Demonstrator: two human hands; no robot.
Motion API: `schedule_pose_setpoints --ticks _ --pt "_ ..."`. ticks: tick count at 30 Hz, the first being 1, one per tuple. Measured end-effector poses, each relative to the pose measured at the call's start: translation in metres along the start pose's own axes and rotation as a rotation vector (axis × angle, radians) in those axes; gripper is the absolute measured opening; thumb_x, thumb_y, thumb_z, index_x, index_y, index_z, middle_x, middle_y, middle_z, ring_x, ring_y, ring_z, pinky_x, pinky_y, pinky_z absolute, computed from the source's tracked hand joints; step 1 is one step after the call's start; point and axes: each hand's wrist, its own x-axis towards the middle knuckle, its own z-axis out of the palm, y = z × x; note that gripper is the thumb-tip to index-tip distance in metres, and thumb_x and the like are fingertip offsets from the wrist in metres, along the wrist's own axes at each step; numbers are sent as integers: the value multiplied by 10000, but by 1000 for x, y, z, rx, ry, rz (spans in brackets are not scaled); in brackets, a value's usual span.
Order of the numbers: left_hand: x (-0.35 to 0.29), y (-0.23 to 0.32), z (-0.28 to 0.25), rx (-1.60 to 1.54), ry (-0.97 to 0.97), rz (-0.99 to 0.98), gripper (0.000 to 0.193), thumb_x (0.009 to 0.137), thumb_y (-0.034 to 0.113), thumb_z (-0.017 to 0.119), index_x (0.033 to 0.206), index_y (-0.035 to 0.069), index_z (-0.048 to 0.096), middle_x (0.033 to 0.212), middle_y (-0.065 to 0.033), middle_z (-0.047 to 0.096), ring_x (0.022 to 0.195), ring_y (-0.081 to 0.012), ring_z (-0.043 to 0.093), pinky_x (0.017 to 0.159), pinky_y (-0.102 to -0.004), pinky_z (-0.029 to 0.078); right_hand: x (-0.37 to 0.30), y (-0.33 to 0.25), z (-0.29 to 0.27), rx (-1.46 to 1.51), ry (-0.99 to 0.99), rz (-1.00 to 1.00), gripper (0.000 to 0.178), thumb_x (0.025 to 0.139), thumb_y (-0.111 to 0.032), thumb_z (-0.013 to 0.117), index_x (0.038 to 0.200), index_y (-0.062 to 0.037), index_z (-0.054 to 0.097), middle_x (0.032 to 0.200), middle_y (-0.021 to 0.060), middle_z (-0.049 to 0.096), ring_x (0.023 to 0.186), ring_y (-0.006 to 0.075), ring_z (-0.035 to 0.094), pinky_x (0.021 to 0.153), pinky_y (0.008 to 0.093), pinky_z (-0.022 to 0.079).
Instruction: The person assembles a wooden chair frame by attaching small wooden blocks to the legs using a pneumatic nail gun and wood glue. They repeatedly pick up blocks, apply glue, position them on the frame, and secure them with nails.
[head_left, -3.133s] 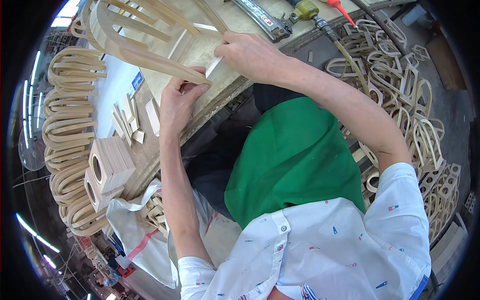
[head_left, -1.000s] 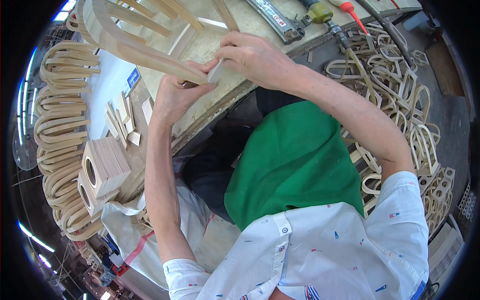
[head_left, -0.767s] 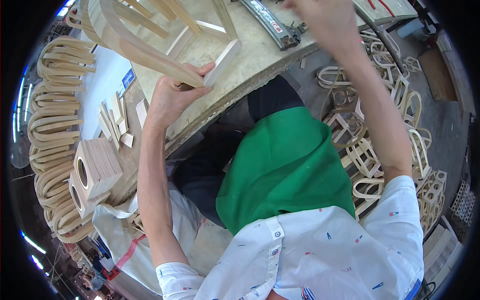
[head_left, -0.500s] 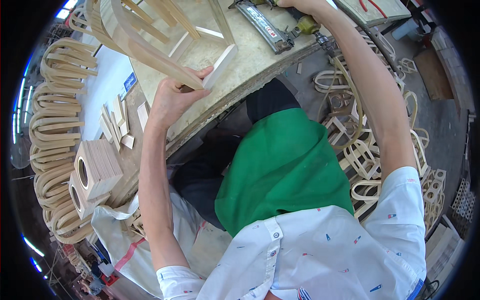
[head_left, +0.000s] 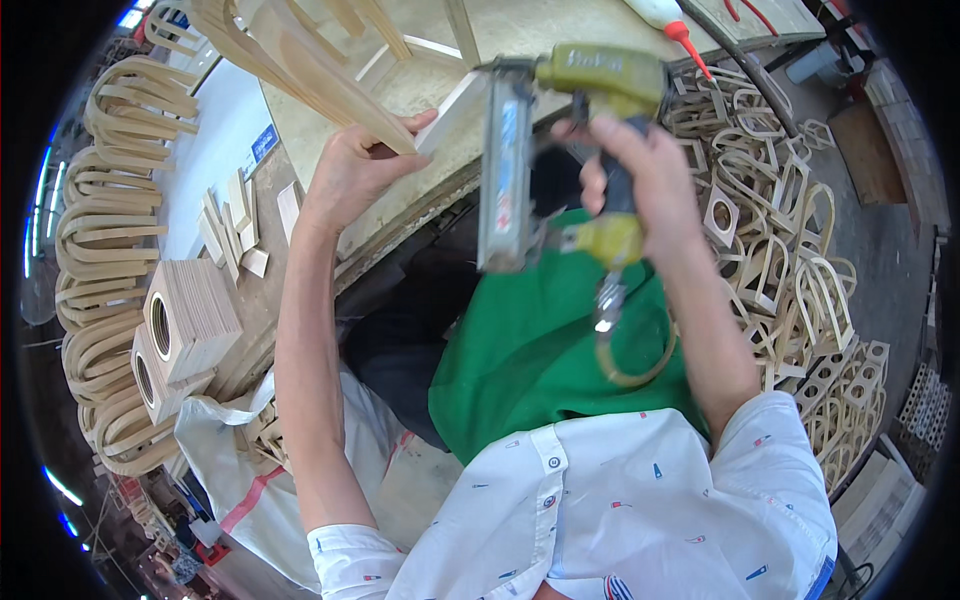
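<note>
My left hand (head_left: 355,175) is closed around the lower end of a curved, pale wooden frame (head_left: 325,85), where it meets a straight wooden crosspiece (head_left: 448,112). The frame rests on the workbench (head_left: 315,120). In my right hand (head_left: 655,185) is a green-and-grey pneumatic nail gun (head_left: 610,75), gripped by its handle and slightly blurred. Its nose, at the top left, is close to the far end of the crosspiece; I cannot tell whether they touch. From the handle's base an air hose (head_left: 640,375) loops over my green apron (head_left: 540,350).
A white bottle with a red nozzle (head_left: 683,40) lies at the far right of the bench. Bent wooden pieces (head_left: 110,240) line the left edge, near wood strips (head_left: 232,225) and stacked blocks with round holes (head_left: 200,315). Many small wooden frames (head_left: 800,260) are piled at right.
My right hand has lifted the nail gun off the far side of the bench and brought it nearer and upright beside the frame. The left hand keeps its grip, with little movement.
</note>
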Motion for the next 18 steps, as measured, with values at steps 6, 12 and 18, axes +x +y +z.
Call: schedule_pose_setpoints --ticks 6,12,18 --pt "4 -5 -2 93 -7 72 213 781 34 720 986 -23 701 1149 -7 679 833 -46 571 766 -228 487 -36 42 30 190 25 73 276 934 -135 553 1118 58 485 1060 187 629 539 114 539 451 253 466" --pt "3 -7 -2 74 -4 63 218 780 26 722 993 -15 703 1137 5 683 799 -40 545 753 -225 480 -40 53 37 227 2 77 261 935 -128 552 1114 47 479 1050 167 627 558 110 543 460 255 471" --pt "2 -5 -1 85 6 73 215 773 27 727 982 -14 703 1135 5 684 817 -44 560 771 -226 482 -40 54 40 210 -8 69 252 936 -123 547 1119 37 479 1043 161 626 555 106 537 462 257 473"
